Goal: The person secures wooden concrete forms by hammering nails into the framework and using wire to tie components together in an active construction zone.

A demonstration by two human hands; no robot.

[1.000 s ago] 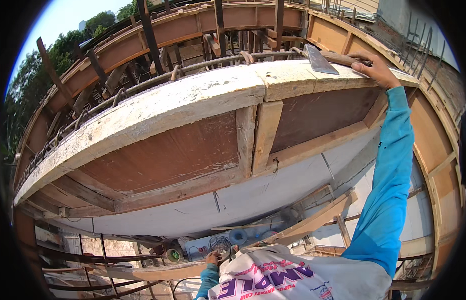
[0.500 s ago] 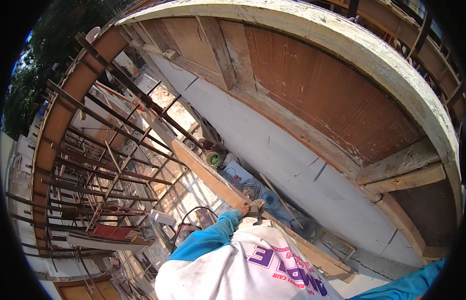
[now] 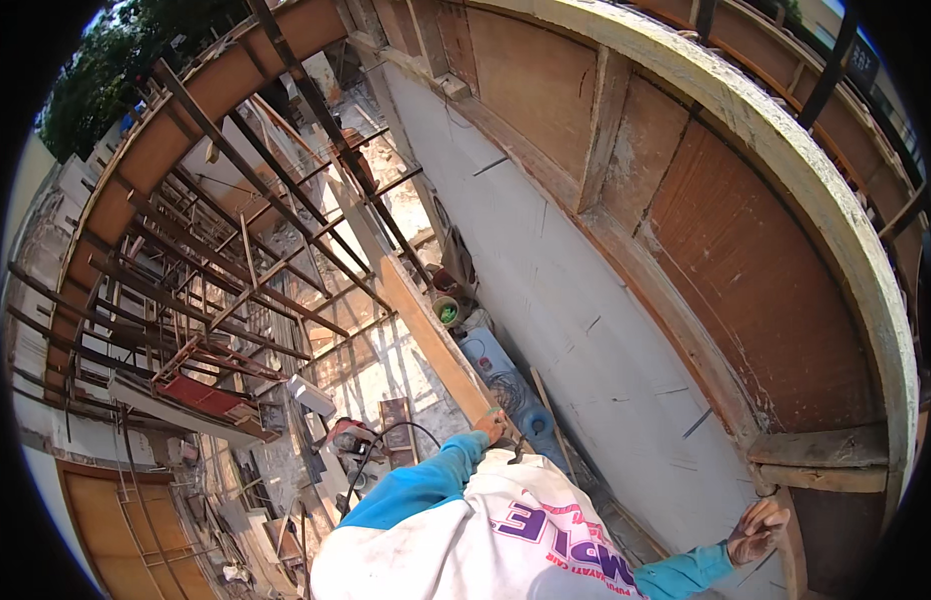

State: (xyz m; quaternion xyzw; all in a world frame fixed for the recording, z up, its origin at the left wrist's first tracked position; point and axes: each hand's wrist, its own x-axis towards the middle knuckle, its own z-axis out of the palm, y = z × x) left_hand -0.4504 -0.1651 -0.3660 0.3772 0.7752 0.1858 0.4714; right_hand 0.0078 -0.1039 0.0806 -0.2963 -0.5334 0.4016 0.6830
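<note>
My left hand [image 3: 493, 425], in a blue sleeve, is closed just beyond the hem of my white shirt, over the long wooden beam [image 3: 426, 335]. What its fingers hold is hidden; a dark shape [image 3: 516, 455] lies beside it, too unclear to name. At the lower right, my right hand [image 3: 761, 530] is raised with its fingers curled together beside the timber frame of the curved wooden formwork [image 3: 776, 290]. Anything between those fingers is too small to make out.
Below, a grey wall [image 3: 546, 260] runs alongside the beam. Blue plastic containers [image 3: 489, 352], coiled wire [image 3: 508, 390] and a green-filled bucket [image 3: 446, 312] sit at its foot. Dark props [image 3: 226, 270] crowd the left. A black cable [image 3: 386, 430] loops by my left arm.
My right hand has come up into view at the lower right, beside the formwork timber. My left hand stays over the beam. The whole view has turned somewhat.
</note>
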